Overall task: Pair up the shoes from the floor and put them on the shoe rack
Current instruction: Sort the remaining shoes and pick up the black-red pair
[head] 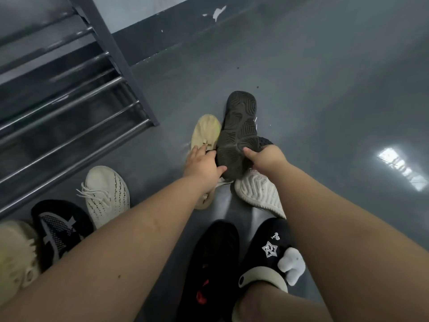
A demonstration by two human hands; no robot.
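Dark sneaker (pixel 239 133): sole turned up toward the camera, long axis running away from the person, toe at the far end, heel end nearest the hands. Held off or tipped up from the grey floor (pixel 325 89), just ahead of both hands.

Right hand (pixel 267 156): closed around the heel end, thumb pressed on the tread, fingers wrapped behind out of sight. This hand carries the shoe.

Left hand (pixel 204 165): fingers spread, partly open, laid against the sneaker's left edge and over the tan shoe (pixel 205 133) beside it; whether it grips either one cannot be told.

Neighbours: tan shoe touching the dark sneaker's left side, toe pointing away. White ribbed-sole shoe (pixel 257 194) lying under the right wrist.

Further out, left: cream knit sneaker (pixel 108 196), black sneaker with grey pattern (pixel 58 231), pale yellow shoe (pixel 16 254) at the edge of view.

Shoe rack (pixel 76 112): metal bars, far left, well apart from the held sneaker. The left arm is the nearer to it; judged, the shoe must swing left and turn sole-down.
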